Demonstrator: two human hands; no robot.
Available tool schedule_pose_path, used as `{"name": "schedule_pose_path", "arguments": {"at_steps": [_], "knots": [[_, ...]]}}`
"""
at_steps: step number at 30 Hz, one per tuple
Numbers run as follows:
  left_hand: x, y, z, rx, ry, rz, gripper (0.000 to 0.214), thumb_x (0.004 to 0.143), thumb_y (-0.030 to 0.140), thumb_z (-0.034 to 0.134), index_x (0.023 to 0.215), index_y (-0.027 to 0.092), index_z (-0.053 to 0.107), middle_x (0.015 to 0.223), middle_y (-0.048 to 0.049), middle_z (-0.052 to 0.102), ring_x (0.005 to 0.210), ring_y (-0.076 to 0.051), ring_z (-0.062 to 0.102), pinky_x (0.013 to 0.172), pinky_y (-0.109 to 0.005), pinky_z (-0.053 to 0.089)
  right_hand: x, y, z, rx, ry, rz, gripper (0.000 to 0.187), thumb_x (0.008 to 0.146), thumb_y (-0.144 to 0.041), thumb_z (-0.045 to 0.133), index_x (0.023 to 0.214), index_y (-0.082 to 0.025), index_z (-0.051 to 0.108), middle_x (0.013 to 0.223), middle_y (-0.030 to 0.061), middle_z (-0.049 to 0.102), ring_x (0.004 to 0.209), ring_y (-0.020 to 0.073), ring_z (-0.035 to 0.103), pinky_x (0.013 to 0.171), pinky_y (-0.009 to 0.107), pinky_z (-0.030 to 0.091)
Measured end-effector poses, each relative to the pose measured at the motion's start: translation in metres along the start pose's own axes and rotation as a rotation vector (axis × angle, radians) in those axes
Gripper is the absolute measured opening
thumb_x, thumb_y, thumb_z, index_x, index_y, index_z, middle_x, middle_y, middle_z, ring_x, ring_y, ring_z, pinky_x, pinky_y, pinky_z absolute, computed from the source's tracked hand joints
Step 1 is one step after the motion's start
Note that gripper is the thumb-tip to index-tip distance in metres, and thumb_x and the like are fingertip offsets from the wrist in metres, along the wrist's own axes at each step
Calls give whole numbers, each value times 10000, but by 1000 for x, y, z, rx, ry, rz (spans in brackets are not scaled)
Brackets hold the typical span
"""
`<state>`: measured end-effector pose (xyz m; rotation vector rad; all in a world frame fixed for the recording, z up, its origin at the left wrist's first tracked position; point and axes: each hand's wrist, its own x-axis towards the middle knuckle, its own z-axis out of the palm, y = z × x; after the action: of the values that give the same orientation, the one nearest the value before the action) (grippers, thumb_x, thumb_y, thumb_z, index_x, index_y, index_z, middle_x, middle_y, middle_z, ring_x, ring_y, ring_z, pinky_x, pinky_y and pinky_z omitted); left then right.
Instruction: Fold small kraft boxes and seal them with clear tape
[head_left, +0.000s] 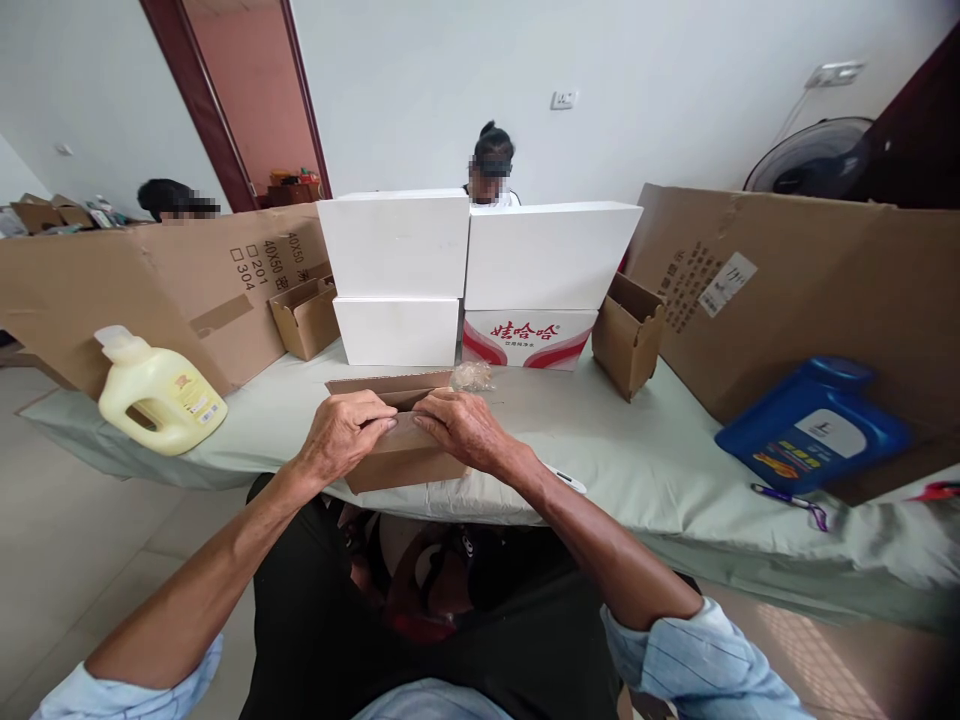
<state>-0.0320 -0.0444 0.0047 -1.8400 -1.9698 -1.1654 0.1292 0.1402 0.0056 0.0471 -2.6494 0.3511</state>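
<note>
A small brown cardboard box (409,470) sits at the near edge of the cloth-covered table, its top partly open. My left hand (339,432) pinches the near top flap between thumb and fingers. Close beside it, my right hand (461,425) grips the same edge, with the thumbs pointing toward each other. A pale, shiny patch shows on the flap between them; I cannot tell whether it is tape. Just behind my right hand lies a crumpled clear plastic piece (474,376). A slim white object (566,479) rests near my right forearm.
White boxes (397,245) stand stacked ahead, one with red print (529,340). Small open cartons (306,318) flank them. Large cardboard sheets enclose both sides. A cream jug (161,395) is left; a blue bottle (814,425) and purple pen (791,500) are right. Two people sit beyond.
</note>
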Motion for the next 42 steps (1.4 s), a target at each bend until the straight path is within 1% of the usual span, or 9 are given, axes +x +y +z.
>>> {"name": "schedule_pose_path", "arguments": {"at_steps": [7, 11, 14, 17, 21, 28, 32, 36, 42], "knots": [[-4, -1, 11, 175, 153, 230, 191, 1009, 130, 672, 915, 204, 820, 865, -30, 816, 793, -176, 753, 745, -309, 584, 4, -2, -4, 51, -38, 41, 188, 1118, -226, 610, 1092, -186, 792, 1121, 82, 802, 973, 200, 692, 779, 292, 386], [-5, 3, 14, 404, 229, 331, 231, 1018, 92, 623, 878, 202, 770, 882, -46, 802, 804, -200, 706, 767, -358, 536, 6, 1, 0, 89, -29, 47, 201, 1115, -218, 601, 1121, -186, 800, 1143, 91, 806, 996, 211, 696, 797, 291, 399], [-6, 6, 17, 517, 223, 370, 251, 1021, 87, 600, 838, 201, 728, 881, -63, 774, 842, -227, 677, 777, -388, 501, 7, 5, 3, 119, -29, 47, 220, 1113, -204, 582, 1119, -186, 801, 1108, 86, 809, 958, 208, 693, 790, 296, 395], [-9, 4, 19, 466, 172, 321, 239, 1045, 123, 585, 849, 198, 698, 890, -72, 751, 867, -239, 659, 815, -401, 517, 6, 8, 5, 136, -18, 53, 228, 1107, -206, 574, 1086, -189, 800, 1071, 79, 807, 916, 197, 675, 772, 293, 382], [-18, -1, 17, 347, 113, 176, 107, 1050, 215, 642, 1082, 182, 738, 1057, -100, 772, 1007, -264, 690, 912, -426, 565, 5, 11, 9, 125, -12, 95, 243, 1103, -217, 575, 989, -191, 787, 1008, 65, 795, 868, 184, 646, 738, 292, 344], [-29, -19, -7, 190, 71, 45, 294, 1082, 224, 527, 1094, 207, 820, 1172, -99, 810, 1117, -235, 753, 1029, -406, 604, 3, 14, 11, 132, -6, 65, 253, 1119, -229, 572, 946, -183, 751, 976, 55, 762, 831, 167, 607, 747, 288, 337], [-19, -41, -31, 115, -117, -52, 346, 1064, 317, 518, 1096, 213, 846, 1334, -102, 804, 1257, -270, 742, 1116, -443, 598, -5, 15, 7, 108, -21, -4, 179, 1096, -335, 683, 1007, -184, 715, 991, 59, 738, 852, 177, 600, 784, 287, 357], [-5, -49, -47, 70, -359, -72, 431, 1090, 395, 458, 1253, 242, 826, 1460, -73, 761, 1397, -279, 679, 1232, -463, 519, -9, 14, 1, 87, -54, -71, 174, 1081, -345, 710, 1021, -190, 662, 986, 64, 715, 896, 200, 602, 796, 291, 371], [15, -36, -54, 194, -779, -50, 501, 1118, 405, 362, 1459, 281, 708, 1560, -40, 695, 1458, -250, 625, 1248, -393, 447, 5, 9, -13, -10, -377, -145, 231, 1044, -396, 755, 965, -192, 682, 951, 56, 698, 891, 209, 608, 747, 289, 360]]}}
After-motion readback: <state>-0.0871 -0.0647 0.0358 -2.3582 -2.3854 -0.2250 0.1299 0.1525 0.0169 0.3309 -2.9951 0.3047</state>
